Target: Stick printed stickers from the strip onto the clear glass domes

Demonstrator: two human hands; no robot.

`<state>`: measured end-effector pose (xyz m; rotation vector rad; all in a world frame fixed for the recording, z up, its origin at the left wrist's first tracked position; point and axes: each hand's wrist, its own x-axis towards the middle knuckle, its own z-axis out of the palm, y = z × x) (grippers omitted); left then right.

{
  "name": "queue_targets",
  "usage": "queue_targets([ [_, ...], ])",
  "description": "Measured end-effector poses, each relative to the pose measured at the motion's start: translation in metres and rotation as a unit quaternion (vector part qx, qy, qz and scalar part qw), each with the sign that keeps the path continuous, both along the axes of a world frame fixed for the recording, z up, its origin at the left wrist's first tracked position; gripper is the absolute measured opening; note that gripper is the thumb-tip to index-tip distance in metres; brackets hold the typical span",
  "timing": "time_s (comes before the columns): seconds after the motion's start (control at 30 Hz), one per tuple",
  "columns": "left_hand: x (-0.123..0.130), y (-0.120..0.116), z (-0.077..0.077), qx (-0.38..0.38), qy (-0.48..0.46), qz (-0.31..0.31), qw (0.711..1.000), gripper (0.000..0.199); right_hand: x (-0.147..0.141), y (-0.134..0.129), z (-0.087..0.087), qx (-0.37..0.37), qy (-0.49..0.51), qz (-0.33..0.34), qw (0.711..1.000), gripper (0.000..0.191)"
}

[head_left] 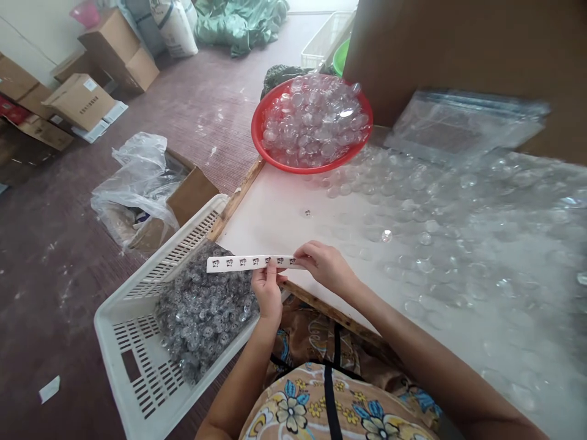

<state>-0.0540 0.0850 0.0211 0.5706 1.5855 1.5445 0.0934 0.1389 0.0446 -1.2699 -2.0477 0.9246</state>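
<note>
At the bench (270,211) edge, left hand (268,296) and right hand (331,269) pinch 1 printed strip (236,263), 7 figures visible. Dark-marked pieces (206,321) part-fill the crate (105,360); clear discs (425,238) across the bench appear unmarked.

White strip (236,264), 7 prints visible, juts straight over the basket (108,310).

Head cam on person's head looked forward and down. Clothed torso (307,406) sat closest, bottom edge; left hand (269,290) and right hand (328,267) near, around center; tabletop (270,214) spread right; cartons (85,101) showed farther off, upper left.
</note>
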Motion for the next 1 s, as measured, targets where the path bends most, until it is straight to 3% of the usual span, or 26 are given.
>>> queue_targets([
  [0.13,-0.001,0.001,0.0,-0.005,-0.01,0.012,1.0,0.039,-0.009,-0.008,-0.001,0.064,-0.029,-0.011,0.997,0.014],
  [0.23,-0.001,0.002,0.001,-0.002,-0.012,0.016,1.0,0.04,-0.012,-0.008,0.004,0.081,0.023,-0.001,0.996,0.015],
  [0.33,0.0,0.003,0.001,-0.005,-0.006,0.016,1.0,0.039,0.0,0.005,0.008,0.013,0.114,-0.015,0.993,0.01],
  [0.43,-0.001,0.003,-0.001,-0.004,0.001,0.02,1.0,0.04,0.027,0.03,0.004,-0.081,0.15,-0.084,0.982,0.012],
  [0.57,-0.002,0.003,-0.002,-0.002,0.005,0.013,1.0,0.04,0.061,0.058,-0.007,-0.136,0.038,-0.173,0.975,0.011],
  [0.8,-0.002,0.002,-0.002,0.003,0.004,0.01,1.0,0.04,0.062,0.066,-0.005,-0.135,-0.064,-0.157,0.976,0.007],
  [1.0,-0.002,0.002,-0.001,-0.001,-0.008,0.007,1.0,0.043,0.062,0.066,0.003,-0.156,-0.043,-0.176,0.971,0.009],
])
